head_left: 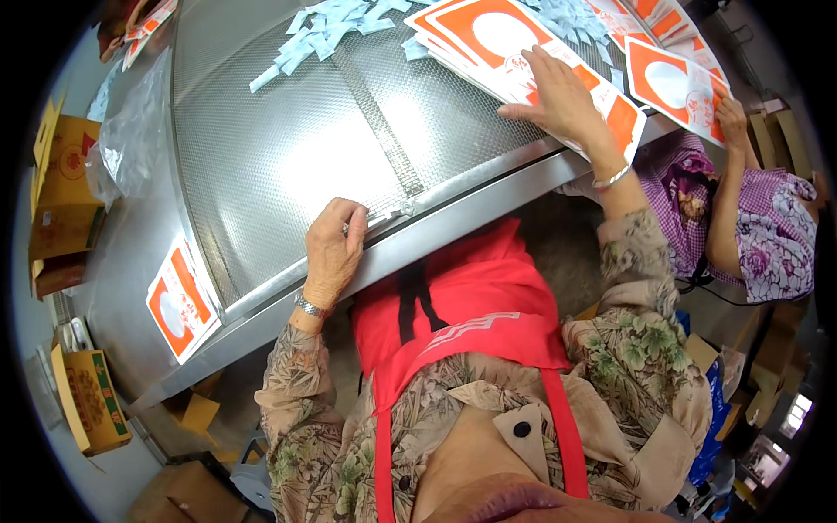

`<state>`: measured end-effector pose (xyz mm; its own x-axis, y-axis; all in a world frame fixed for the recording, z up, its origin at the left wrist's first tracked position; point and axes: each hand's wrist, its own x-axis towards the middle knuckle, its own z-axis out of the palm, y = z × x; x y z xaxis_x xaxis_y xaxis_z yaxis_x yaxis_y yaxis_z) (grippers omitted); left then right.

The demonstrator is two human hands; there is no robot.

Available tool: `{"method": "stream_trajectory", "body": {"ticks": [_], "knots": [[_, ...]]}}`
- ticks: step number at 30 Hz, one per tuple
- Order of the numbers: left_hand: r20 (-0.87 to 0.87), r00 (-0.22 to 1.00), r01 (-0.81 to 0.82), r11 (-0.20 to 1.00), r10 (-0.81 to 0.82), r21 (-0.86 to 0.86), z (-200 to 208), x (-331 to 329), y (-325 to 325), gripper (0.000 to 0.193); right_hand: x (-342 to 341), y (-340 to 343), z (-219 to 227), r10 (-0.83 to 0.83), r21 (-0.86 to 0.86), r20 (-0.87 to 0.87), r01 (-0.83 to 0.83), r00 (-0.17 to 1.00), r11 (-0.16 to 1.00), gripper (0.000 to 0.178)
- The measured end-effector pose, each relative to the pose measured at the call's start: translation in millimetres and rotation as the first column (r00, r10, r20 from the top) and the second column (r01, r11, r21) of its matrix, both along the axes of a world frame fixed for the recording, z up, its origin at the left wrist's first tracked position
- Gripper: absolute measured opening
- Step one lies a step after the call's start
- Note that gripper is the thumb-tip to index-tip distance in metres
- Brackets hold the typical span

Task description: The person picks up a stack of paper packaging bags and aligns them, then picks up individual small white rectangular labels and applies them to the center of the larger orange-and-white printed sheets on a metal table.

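Observation:
My right hand [565, 103] lies flat on a fanned stack of orange-and-white printed bags [475, 42], its thumb spread away from the fingers. Each bag bears a round white patch. Near the table's front edge, my left hand [336, 244] is closed, its fingers curled under. Whatever it may hold is hidden. Small light-blue sachets [336, 26] are strewn on the textured metal table [288, 157] beyond my hands. To the left of my left hand, another small pile of orange-and-white bags [181, 301] rests by the table's corner.
At right, a person in a purple patterned garment [772, 231] has a hand [731, 118] on another orange-and-white bag [671, 83]. Clear plastic film [135, 131] lies along the table's left side. Cardboard boxes [65, 187] stand left of it, with another box [91, 401] lower down.

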<state>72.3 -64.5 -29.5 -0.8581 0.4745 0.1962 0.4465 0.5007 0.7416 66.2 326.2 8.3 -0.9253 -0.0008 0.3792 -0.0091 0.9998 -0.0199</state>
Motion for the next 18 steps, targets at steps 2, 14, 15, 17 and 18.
{"method": "stream_trajectory", "body": {"ticks": [2,14,15,17,18], "knots": [[-0.005,1.000,-0.007,0.999,0.007,-0.044,3,1,-2,0.008,-30,33,2,-0.003,-0.249,0.208,0.056,0.978,0.967,0.099],[0.826,0.392,-0.168,0.851,-0.405,0.497,46,-14,179,0.053,-57,231,-72,0.292,-0.236,0.057,-0.271,0.955,0.933,0.049],[0.837,0.400,-0.180,0.864,-0.373,0.471,39,-20,193,0.053,-70,204,-69,0.130,-0.247,0.276,-0.060,0.953,0.967,0.047],[0.904,0.252,-0.416,0.805,-0.345,0.423,27,-38,190,0.059,-99,119,-40,-0.147,-0.266,0.528,0.327,0.836,0.907,0.046],[0.903,0.256,-0.419,0.802,-0.346,0.426,27,-41,194,0.059,-92,108,-30,-0.144,-0.264,0.526,0.322,0.838,0.909,0.046]]}}
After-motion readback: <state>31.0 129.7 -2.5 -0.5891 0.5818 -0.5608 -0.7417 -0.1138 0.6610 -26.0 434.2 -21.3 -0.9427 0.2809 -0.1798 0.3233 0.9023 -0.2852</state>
